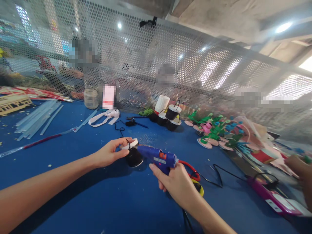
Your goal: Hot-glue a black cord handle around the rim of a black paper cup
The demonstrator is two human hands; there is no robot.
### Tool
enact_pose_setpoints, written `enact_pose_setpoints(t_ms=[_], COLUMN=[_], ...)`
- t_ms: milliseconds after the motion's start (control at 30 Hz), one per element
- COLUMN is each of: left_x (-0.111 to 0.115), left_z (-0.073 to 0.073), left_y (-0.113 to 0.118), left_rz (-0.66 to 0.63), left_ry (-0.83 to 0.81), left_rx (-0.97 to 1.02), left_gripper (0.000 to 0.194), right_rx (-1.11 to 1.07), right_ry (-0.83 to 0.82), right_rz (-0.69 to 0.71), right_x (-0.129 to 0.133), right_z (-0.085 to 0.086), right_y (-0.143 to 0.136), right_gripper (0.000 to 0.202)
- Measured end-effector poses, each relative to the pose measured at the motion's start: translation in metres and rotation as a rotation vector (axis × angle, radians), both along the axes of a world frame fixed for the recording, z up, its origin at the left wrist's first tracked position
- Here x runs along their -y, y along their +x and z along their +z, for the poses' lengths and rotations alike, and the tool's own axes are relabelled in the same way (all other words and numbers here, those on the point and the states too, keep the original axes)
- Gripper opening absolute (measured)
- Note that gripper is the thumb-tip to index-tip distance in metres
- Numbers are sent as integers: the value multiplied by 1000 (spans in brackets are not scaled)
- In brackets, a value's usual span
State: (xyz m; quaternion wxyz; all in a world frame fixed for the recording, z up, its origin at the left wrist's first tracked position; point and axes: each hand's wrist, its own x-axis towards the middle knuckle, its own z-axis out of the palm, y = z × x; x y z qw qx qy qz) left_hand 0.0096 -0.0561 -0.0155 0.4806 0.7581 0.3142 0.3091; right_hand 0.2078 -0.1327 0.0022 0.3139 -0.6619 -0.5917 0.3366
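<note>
A small black pot-like piece with a white rim rests tilted on the blue table. My left hand pinches the white rim between thumb and fingers, where a black cord loops. In my right hand is a blue glue gun, its handle wrapped by the fingers and a small red light glowing on its side. The gun points left, its nozzle at the rim near my left fingertips; whether it touches cannot be made out.
Clear glue sticks and a white ribbon lie left. White-topped black pots stand behind, near mesh. Right are green and pink craft pieces, a purple power strip and another person's hand. Red-and-yellow-handled scissors lie beside my right hand.
</note>
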Motion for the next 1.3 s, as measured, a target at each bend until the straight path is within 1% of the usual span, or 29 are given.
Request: enact_pose_setpoints(t_ms=[200,367,467,567,700,900,1067,1233,1300], left_x=[-1,0,1,0,-1,-2,-1,-2,-1], left_z=[-2,2,4,4,2,2,4,4,4], left_y=[-1,-1,-1,-2,-2,-3,-3,-3,-4], left_rz=[-8,-29,-30,-30,-43,-49,-48,-63,-66], left_ry=[18,-1,-28,-44,-48,-53,-86,-95,-91], left_rx=[2,-1,8,19,43,31,23,35,38], left_gripper=[17,21,24,26,26,24,26,28,27], right_rx=[-15,-14,-49,-63,-3,-46,-24,2,-13], right_ry=[2,-45,-23,-7,3,-6,-19,-30,-32], right_rz=[-12,0,25,29,0,53,56,23,39], right_x=[2,-1,-5,-9,-13,-8,-9,-11,-10], right_z=[-2,3,5,4,2,2,3,4,4], right_y=[-6,1,6,8,10,8,9,10,10], right_gripper=[22,26,28,29,30,30,30,30,31])
